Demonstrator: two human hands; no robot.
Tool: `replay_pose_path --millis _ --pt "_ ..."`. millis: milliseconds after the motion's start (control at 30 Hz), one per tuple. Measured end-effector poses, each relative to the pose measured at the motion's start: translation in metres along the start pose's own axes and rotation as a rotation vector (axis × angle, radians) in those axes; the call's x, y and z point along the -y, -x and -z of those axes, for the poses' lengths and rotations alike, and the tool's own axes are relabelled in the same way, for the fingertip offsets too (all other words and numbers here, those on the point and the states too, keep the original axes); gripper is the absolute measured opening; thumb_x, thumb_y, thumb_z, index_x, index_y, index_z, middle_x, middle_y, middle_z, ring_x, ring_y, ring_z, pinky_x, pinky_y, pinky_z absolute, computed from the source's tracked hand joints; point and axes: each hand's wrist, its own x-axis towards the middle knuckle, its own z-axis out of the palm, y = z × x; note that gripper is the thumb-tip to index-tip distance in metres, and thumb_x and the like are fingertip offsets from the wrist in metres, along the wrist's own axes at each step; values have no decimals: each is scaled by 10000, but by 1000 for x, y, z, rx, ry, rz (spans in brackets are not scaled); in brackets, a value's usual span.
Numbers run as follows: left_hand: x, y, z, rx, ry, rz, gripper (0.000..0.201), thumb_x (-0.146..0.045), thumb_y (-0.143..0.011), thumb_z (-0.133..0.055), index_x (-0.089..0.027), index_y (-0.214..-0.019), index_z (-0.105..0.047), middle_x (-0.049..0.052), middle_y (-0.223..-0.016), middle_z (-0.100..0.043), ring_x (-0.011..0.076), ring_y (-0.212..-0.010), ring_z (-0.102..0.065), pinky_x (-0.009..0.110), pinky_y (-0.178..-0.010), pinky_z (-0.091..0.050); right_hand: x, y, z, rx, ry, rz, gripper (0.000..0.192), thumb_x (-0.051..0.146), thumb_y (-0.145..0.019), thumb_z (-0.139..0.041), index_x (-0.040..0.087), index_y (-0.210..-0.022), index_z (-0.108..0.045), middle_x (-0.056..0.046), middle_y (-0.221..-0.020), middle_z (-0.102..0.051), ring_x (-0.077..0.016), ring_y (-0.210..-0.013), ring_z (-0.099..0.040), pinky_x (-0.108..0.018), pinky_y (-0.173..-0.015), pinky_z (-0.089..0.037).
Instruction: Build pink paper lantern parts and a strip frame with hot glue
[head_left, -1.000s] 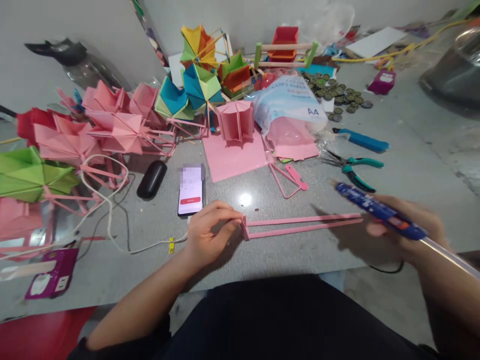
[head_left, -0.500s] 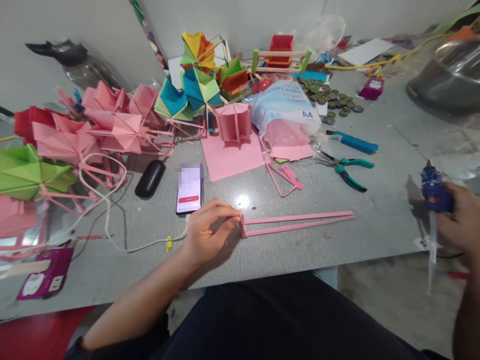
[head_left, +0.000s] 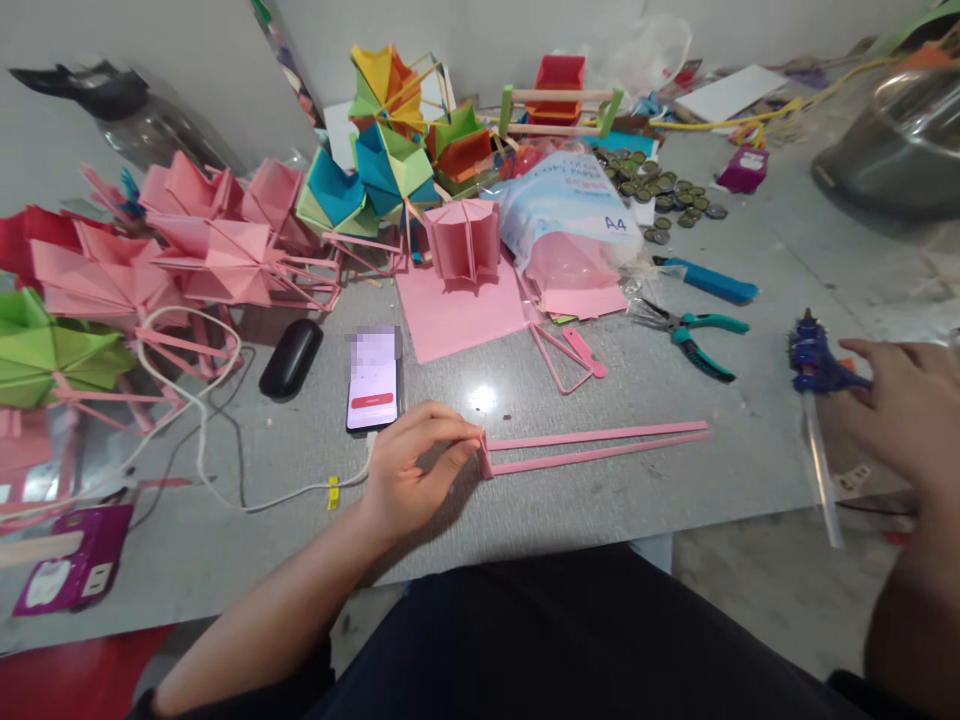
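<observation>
Between the thumb and fingertips of my left hand (head_left: 416, 465) is the short folded end of a pink paper strip (head_left: 600, 438), pinched on the tabletop. Its two long arms run to the right, almost meeting at their tips. At the right edge of the table, my right hand (head_left: 904, 410) is beside a blue glue gun (head_left: 814, 355). The fingers are apart around the end of its handle, with the index finger stretched out; whether they still touch it is hard to see. A clear glue stick (head_left: 823, 470) sticks out of the gun toward me.
A phone (head_left: 373, 380) on a white cable and a black case (head_left: 291, 360) lie left of my left hand. Pliers (head_left: 694, 335), a pink triangle frame (head_left: 559, 370) and a paper pack (head_left: 570, 215) lie beyond the strip. Pink paper models (head_left: 217, 255) crowd the left.
The glue gun has moved left and turned, and my right hand has loosened from around its handle. My left hand keeps its pinch on the strip. The view has shifted slightly.
</observation>
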Motion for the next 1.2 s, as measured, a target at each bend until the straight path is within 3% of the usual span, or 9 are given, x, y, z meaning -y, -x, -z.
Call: replay_pose_path --millis 67,167,267,367,600,833,1200 --pt "0 0 0 0 -1 5 133 -82 -1000 -725 -196 -1060 -758 13 -936 -753 110 -828 -720 223 -756 -584 48 11 34 -132 -223 118 407 463 -1021 -485 219 -1221 -742 -216 -1198 -773 -364 -1022 -721 -502 -796 -478" --pt "1 -1 -1 -2 7 12 105 -108 -1009 -731 -198 -1054 -760 14 -937 -755 112 -835 -725 221 -751 -585 138 29 76 -234 -637 458 209 405 -1056 -599 234 -1104 -711 -120 -1070 -800 -282 -989 -755 -438 -878 -536" --pt "1 -1 -1 -4 17 22 113 -98 -1010 -726 -199 -1052 -756 9 -934 -754 108 -834 -724 223 -762 -588 214 40 90 -33 -771 698 140 255 -1072 -590 215 -1068 -724 -77 -1040 -798 -230 -920 -723 -391 -844 -507" --pt "1 -1 -1 -1 17 33 122 -89 -1006 -729 -199 -1053 -754 5 -934 -752 105 -836 -721 221 -763 -584 256 41 83 54 -736 847 163 149 -1048 -577 194 -984 -720 -75 -1023 -778 -214 -872 -669 -374 -792 -437" --pt "-1 -2 1 9 -3 28 107 -111 -1016 -732 -207 -1059 -752 4 -930 -750 109 -821 -712 236 -745 -579 272 38 73 126 -706 898 159 83 -1004 -566 188 -953 -674 -57 -909 -715 -205 -801 -564 -374 -747 -319" --pt "0 0 1 12 12 30 140 -80 -1002 -731 -202 -1065 -756 11 -940 -756 113 -826 -714 238 -747 -581 274 35 68 245 -875 757 186 68 -978 -541 202 -1018 -664 -59 -943 -738 -212 -847 -599 -353 -778 -357" --pt "0 -1 1 15 1 32 142 -80 -995 -740 -205 -1060 -761 9 -932 -764 113 -820 -719 235 -754 -591 280 31 65 286 -823 780 209 20 -956 -542 191 -982 -661 -59 -961 -700 -193 -833 -550 -348 -777 -327"
